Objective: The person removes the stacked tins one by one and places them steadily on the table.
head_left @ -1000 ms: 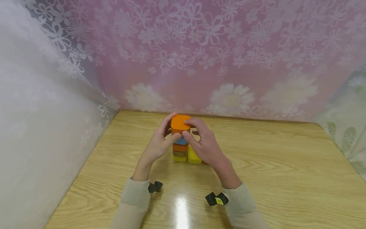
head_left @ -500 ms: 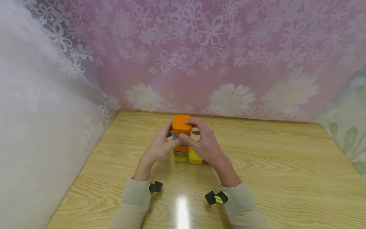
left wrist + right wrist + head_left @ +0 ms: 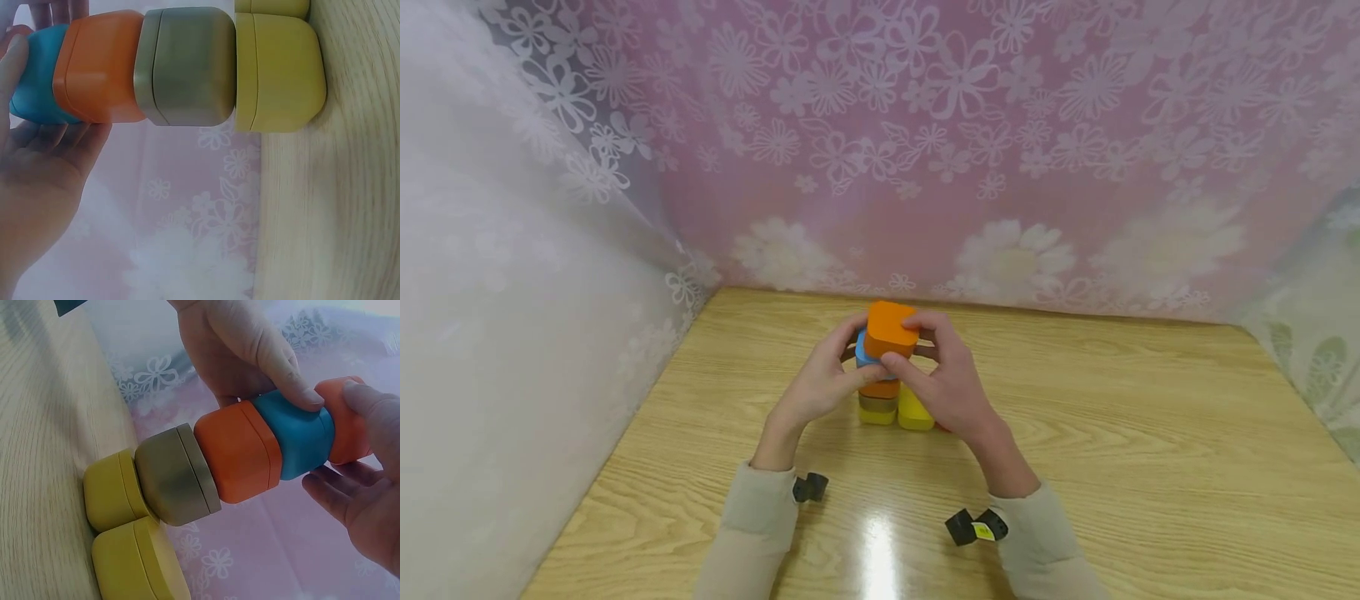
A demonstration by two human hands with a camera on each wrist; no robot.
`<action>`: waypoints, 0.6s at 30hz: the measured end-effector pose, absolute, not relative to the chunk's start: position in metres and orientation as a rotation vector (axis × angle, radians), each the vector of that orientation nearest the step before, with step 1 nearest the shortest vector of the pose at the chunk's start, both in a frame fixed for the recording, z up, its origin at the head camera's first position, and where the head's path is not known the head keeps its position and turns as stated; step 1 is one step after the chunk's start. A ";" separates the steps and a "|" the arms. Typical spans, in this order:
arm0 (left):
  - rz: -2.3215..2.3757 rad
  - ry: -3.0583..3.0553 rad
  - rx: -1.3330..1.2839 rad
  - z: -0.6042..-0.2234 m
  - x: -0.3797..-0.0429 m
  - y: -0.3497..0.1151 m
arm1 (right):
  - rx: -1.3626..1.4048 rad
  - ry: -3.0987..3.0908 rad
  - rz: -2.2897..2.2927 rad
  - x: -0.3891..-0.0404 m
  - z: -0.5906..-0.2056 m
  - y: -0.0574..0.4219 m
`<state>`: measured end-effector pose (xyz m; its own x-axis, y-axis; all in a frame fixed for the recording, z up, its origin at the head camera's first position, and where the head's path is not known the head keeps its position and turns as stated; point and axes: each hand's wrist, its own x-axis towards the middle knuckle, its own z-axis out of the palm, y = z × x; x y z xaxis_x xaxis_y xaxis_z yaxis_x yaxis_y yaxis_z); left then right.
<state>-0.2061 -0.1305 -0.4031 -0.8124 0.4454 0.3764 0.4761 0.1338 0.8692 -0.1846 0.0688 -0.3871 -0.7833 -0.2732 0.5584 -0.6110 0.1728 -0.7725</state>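
Several rounded boxes, each with a seam near its top, form a tower. From the bottom they are a yellow box (image 3: 112, 490), an olive box (image 3: 187, 65), a lower orange box (image 3: 237, 453), a blue box (image 3: 297, 434) and an upper orange box (image 3: 891, 327). My left hand (image 3: 820, 379) grips the blue box, thumb in front and fingers behind. My right hand (image 3: 947, 379) pinches the upper orange box between thumb and fingers. That box sits tilted and shifted right over the blue one, whose left top edge shows.
A second yellow box (image 3: 916, 410) stands on the wooden table (image 3: 1112, 433) right beside the tower. Part of a red thing (image 3: 943, 428) shows behind the right wrist. A pink floral cloth (image 3: 880, 208) hangs behind the table.
The upper orange box has moved right with my right hand and tilted, uncovering part of the blue box's top. My left thumb has slid lower, onto the blue box.
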 end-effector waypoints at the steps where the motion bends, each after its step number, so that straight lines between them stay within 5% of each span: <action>1: -1.818 -2.340 -0.962 -0.403 -0.206 -0.130 | 0.851 -2.152 1.655 -0.184 -0.387 0.070; 18: -1.801 -2.395 -0.912 -0.404 -0.204 -0.131 | 0.814 -2.116 1.788 -0.178 -0.394 0.088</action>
<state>-0.2041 -0.1305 -0.4037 -0.8305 0.4399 0.3417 0.4505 0.1696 0.8765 -0.1784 0.0883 -0.3944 -0.8115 -0.2511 0.5276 -0.5621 0.0891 -0.8222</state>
